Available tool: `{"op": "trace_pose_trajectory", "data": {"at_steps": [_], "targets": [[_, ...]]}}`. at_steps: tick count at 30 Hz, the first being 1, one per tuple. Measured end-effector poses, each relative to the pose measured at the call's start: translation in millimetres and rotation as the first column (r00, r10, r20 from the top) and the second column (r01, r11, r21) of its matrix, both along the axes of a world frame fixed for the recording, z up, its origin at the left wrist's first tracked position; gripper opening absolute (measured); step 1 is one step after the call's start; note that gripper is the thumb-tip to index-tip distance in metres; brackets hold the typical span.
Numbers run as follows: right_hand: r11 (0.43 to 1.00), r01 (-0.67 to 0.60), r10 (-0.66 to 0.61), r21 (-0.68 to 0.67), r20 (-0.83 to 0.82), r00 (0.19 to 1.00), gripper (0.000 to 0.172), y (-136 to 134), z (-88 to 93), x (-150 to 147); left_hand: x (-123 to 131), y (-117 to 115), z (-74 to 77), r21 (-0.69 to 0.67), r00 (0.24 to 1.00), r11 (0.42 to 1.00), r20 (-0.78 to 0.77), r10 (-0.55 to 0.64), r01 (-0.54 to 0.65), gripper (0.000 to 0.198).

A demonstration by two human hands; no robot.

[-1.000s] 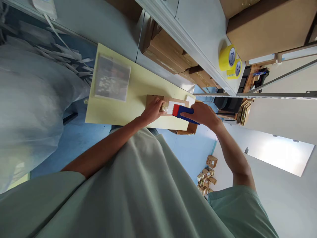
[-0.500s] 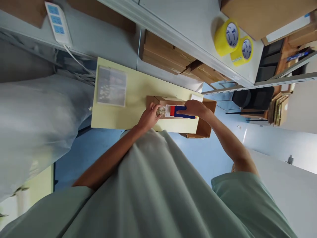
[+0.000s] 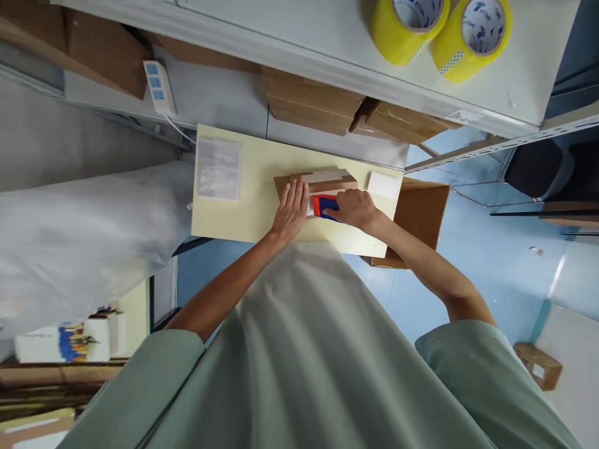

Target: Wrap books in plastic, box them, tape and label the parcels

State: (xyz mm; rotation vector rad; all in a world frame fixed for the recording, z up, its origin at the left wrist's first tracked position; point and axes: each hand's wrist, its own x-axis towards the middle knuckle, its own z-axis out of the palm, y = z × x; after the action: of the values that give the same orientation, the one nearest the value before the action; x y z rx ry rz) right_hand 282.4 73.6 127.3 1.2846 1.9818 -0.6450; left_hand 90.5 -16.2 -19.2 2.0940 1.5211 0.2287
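On the pale yellow table lies a small cardboard box with pale strips across its top. My left hand rests flat on the left end of this box, its fingers stretched out. My right hand is wrapped round a blue and red tape dispenser, whose red end sits at the near side of the box, just right of my left fingers. My fist hides the dispenser's rear part.
A shelf with two yellow tape rolls overhangs the far side. An open carton stands past the table's right end. A clear sleeve, white slips and a power strip lie around. A bulky plastic bag fills the left.
My left hand has gone from curled fingers at the box's left end, by clear tape, to lying flat on it. My right hand and the dispenser have moved left along the box. The view has shifted.
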Motion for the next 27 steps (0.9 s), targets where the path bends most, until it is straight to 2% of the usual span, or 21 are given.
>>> {"op": "trace_pose_trajectory", "data": {"at_steps": [5,9,13,16,20,24,27], "targets": [[1.0,-0.01,0.012,0.02,-0.067,0.998,0.062,7,-8.9,9,-13,3,-6.1,-0.001,0.999,0.999,-0.028,-0.043,0.043,0.091],[0.999,-0.041,0.038,-0.022,-0.154,0.987,0.06,10,-12.3,1,-39,-3,0.0,-0.034,0.992,0.993,-0.057,-0.115,0.113,0.111],[0.986,-0.097,0.066,-0.134,-0.22,0.973,0.056,7,-15.5,-21,-64,-19,4.0,-0.104,0.984,0.985,-0.097,-0.151,0.141,0.126],[0.976,-0.118,0.075,-0.181,-0.23,0.97,0.053,4,-20.6,-37,-73,-30,-0.5,-0.142,0.981,0.983,-0.134,-0.139,0.12,0.126],[0.973,-0.123,0.076,-0.193,-0.237,0.968,0.054,5,-30.8,-44,-70,-34,-11.5,-0.15,0.986,0.988,-0.157,-0.056,0.032,0.117],[0.967,-0.142,0.086,-0.211,-0.256,0.963,0.055,12,-32.1,-27,-65,-33,-14.2,-0.165,0.987,0.986,-0.158,-0.015,-0.012,0.112],[0.964,-0.123,0.073,-0.235,-0.208,0.975,0.057,23,-18.5,11,-64,-32,-9.5,-0.182,0.988,0.983,-0.155,-0.013,-0.016,0.11]]}}
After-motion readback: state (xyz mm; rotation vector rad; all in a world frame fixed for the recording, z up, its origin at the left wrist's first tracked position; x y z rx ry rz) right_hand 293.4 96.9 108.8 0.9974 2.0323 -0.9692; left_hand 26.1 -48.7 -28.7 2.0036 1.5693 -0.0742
